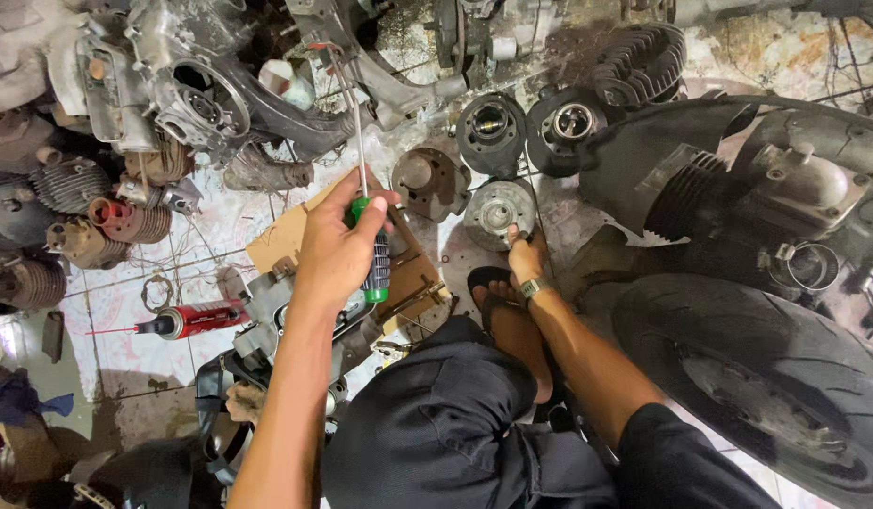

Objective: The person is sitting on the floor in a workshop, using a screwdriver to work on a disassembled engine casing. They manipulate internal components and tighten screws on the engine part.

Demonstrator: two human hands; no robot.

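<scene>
**Crowded workshop floor, tool in hand**

We see a tiled floor [135, 353], stained and littered with engine parts. Our left hand [337, 250] wraps shut around a screwdriver [372, 240], its shaft pointing to 12 o'clock. Our right hand [524, 256] rests fingertips on a round hub [498, 212]; how they curl we cannot tell. A tyre [757, 368] fills 4 o'clock, a red spray can [196, 319] lies at 9, and cardboard [286, 240] sits beneath the left hand.

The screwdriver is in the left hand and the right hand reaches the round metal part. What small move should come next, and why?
Probably grip the round part firmly first. The right hand only touches its lower edge with the fingertips, so it is not yet held. The left hand holds the screwdriver upright, tip raised toward the engine, away from that part.
</scene>
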